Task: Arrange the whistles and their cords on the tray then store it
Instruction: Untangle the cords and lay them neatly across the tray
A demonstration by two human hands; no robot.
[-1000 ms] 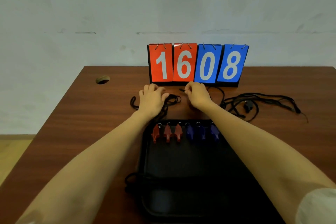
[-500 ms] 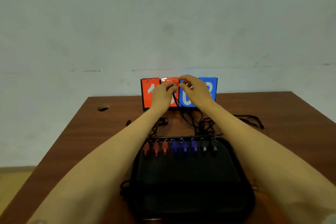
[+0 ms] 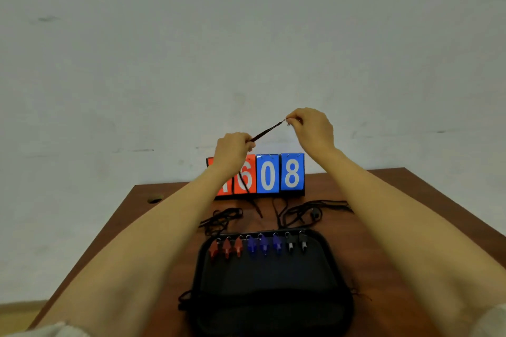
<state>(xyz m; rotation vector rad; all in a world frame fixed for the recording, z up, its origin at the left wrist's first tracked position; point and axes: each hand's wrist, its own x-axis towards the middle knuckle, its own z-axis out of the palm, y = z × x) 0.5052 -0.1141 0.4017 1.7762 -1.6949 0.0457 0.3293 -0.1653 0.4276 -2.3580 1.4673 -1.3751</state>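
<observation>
A black tray (image 3: 271,290) lies on the wooden table near me. Along its far edge stand three red whistles (image 3: 226,247), three blue whistles (image 3: 264,245) and two black whistles (image 3: 297,243) in a row. My left hand (image 3: 232,149) and my right hand (image 3: 312,128) are raised above the table, each pinching one black cord (image 3: 267,130) stretched taut between them. My right fingers hold its metal clip end; the cord's loose part hangs down from my left hand in front of the scoreboard. More black cords (image 3: 315,209) lie tangled on the table behind the tray.
A flip scoreboard (image 3: 279,175) reading 1608 stands at the back of the table against the wall. A round cable hole (image 3: 154,200) is at the table's back left. Another cord bundle (image 3: 219,219) lies left of the tray's far corner.
Both hands rose from the table with a cord and pulled apart, stretching it between them. The camera tilted upward, so the table now sits lower in view.
</observation>
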